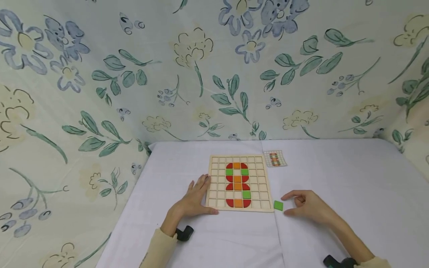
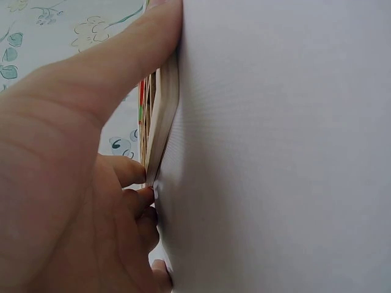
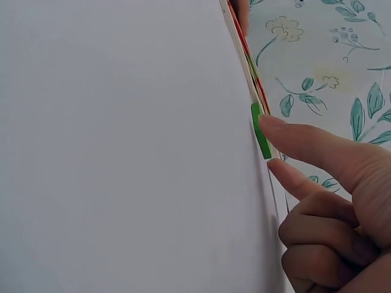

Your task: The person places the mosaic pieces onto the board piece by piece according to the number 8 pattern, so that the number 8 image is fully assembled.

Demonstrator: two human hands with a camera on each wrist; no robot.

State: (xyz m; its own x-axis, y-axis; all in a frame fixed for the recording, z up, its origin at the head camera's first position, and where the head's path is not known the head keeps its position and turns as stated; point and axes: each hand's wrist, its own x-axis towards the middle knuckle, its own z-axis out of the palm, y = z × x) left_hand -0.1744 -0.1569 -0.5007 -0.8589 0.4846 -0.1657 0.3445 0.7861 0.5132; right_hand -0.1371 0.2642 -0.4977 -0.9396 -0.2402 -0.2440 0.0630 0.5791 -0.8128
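Observation:
A square wooden grid board (image 1: 218,204) lies on the table, holding red rounded pieces (image 1: 229,203), orange squares (image 1: 238,186) and green squares (image 1: 246,194) in a figure down its middle. My left hand (image 1: 192,199) rests at the board's near left corner, fingers along the left side and thumb at the front edge. Just off the near right corner lies a loose green square tile (image 1: 278,205). Beside that tile is my right hand (image 1: 310,206), its thumb and index finger spread apart close to it, the other fingers curled in, as the right wrist view shows.
A small pattern card (image 1: 275,159) with a gridded figure in the same colours lies by the board's far right corner. White cloth (image 1: 352,175) covers the table, with a crease running toward the front. Floral fabric (image 1: 201,74) hangs behind and at the left.

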